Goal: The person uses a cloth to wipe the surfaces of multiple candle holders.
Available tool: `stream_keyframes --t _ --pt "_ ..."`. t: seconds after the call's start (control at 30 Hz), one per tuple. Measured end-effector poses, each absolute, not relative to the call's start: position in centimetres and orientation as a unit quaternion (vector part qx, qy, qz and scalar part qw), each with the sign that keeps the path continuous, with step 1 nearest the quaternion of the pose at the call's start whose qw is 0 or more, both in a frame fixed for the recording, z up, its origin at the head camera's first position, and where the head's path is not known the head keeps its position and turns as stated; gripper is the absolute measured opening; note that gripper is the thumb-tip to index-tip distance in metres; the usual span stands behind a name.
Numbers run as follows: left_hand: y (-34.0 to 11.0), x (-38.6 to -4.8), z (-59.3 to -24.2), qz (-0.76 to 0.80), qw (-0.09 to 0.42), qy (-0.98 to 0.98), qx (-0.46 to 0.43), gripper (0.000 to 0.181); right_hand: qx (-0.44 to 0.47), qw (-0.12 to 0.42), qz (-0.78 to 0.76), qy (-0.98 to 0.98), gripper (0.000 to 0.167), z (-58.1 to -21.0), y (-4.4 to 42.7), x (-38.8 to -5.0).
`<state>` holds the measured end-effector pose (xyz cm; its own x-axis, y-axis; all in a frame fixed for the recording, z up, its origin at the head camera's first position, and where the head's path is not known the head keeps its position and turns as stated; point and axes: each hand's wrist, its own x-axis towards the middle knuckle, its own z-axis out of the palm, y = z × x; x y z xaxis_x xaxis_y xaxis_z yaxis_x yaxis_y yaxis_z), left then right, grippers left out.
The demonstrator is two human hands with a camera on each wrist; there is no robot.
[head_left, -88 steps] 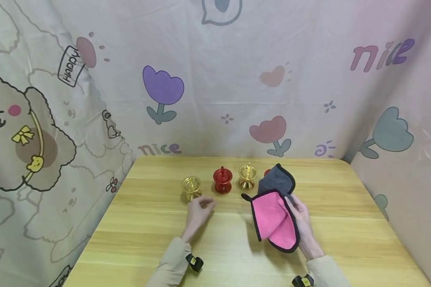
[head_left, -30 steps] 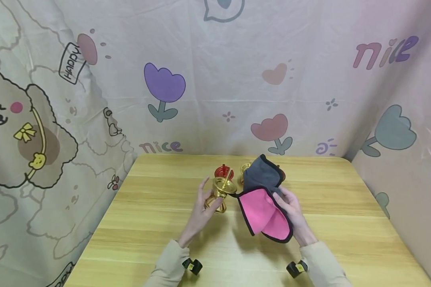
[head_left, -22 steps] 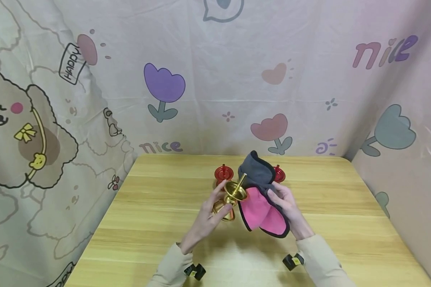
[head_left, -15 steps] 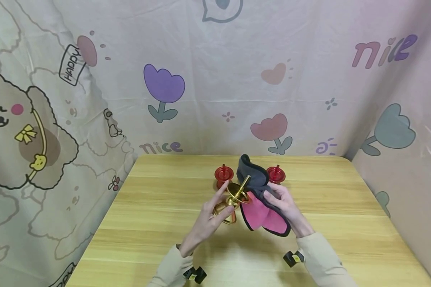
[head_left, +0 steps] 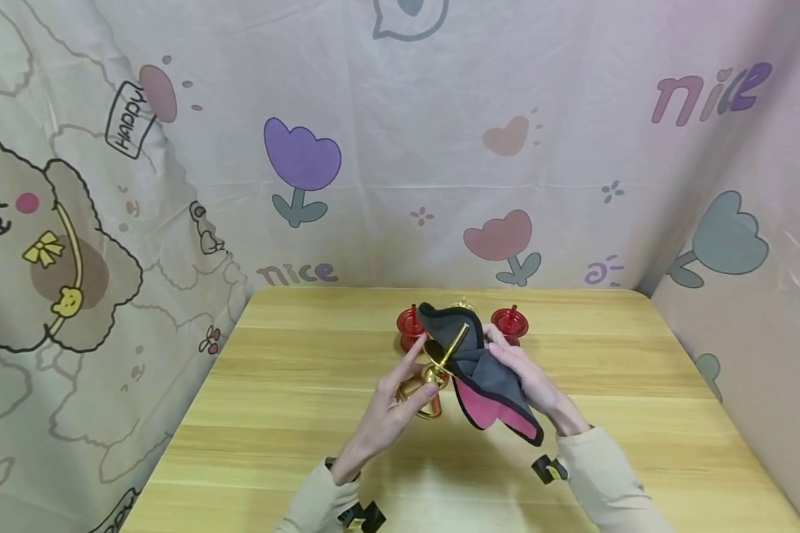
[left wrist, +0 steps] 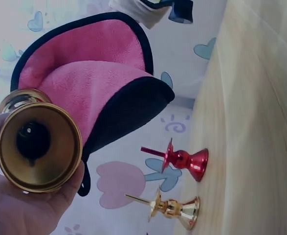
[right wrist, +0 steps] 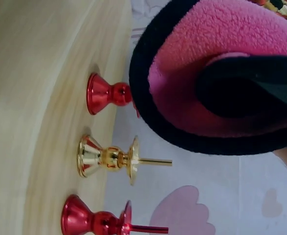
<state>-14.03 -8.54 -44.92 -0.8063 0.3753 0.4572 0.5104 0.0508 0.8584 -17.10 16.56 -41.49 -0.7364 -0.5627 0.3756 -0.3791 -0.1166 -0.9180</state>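
In the head view my left hand [head_left: 385,407] grips a gold candle holder [head_left: 433,376] by its waist, above the table. The holder leans to the right, its thin spike pointing up and right. Its round base [left wrist: 60,169] faces the left wrist camera. My right hand [head_left: 523,371] holds a cleaning cloth [head_left: 490,381], grey on one side and pink on the other, with black edging. The cloth lies against or just behind the holder's dish; exact contact cannot be told. Some right-hand fingers are hidden by the cloth.
Behind the hands stand a red candle holder [head_left: 410,326], another gold candle holder [right wrist: 111,157] mostly covered by the cloth in the head view, and a second red candle holder [head_left: 510,323]. They stand upright on the wooden table [head_left: 273,414], before a printed curtain [head_left: 387,133].
My left hand has taken the leftmost gold candle holder, lifted it and carried it right. My right hand has brought the cloth left to it, and more of the grey side now shows.
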Motion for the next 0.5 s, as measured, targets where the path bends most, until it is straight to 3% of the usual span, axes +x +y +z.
stream_keyframes --t 0.23,0.4,0.5 --pt "-8.73 -13.66 -44.33 -0.641 0.033 -0.702 -0.308 0.069 -0.421 0.095 -0.637 0.639 0.046 -41.57 16.74 -17.72" --pt "-8.97 -13.58 -44.17 -0.651 -0.001 -0.694 -0.306 0.067 -0.392 0.109 -0.611 0.679 0.034 -41.22 16.86 -17.61" --pt "-9.04 -13.52 -44.16 -0.654 -0.01 -0.691 -0.307 0.066 -0.365 0.094 -0.58 0.722 0.036 -40.94 16.79 -17.46"
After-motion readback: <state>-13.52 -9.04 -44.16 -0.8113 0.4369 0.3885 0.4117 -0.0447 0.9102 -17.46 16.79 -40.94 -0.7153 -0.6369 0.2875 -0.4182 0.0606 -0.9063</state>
